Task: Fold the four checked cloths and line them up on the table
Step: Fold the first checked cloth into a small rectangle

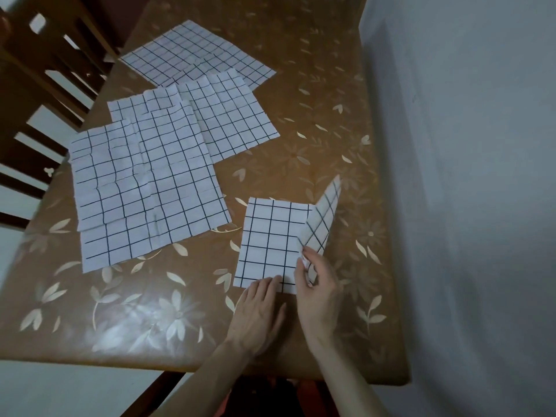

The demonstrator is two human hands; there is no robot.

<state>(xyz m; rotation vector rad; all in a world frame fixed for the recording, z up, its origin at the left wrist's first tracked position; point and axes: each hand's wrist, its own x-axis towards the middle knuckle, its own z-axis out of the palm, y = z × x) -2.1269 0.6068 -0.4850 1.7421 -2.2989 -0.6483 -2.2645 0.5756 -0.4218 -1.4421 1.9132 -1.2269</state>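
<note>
A partly folded white checked cloth (267, 242) lies near the table's front right. My left hand (260, 311) presses flat on its near edge. My right hand (316, 293) pinches the cloth's right flap, which stands lifted off the table. Three more checked cloths lie spread flat and overlapping to the left and behind: a large near one (144, 188), a middle one (231, 115), and a far one (195, 52).
The brown table (150, 320) has a glossy floral cover. A grey wall (466, 176) runs along the table's right edge. A wooden chair (39, 70) stands at the far left.
</note>
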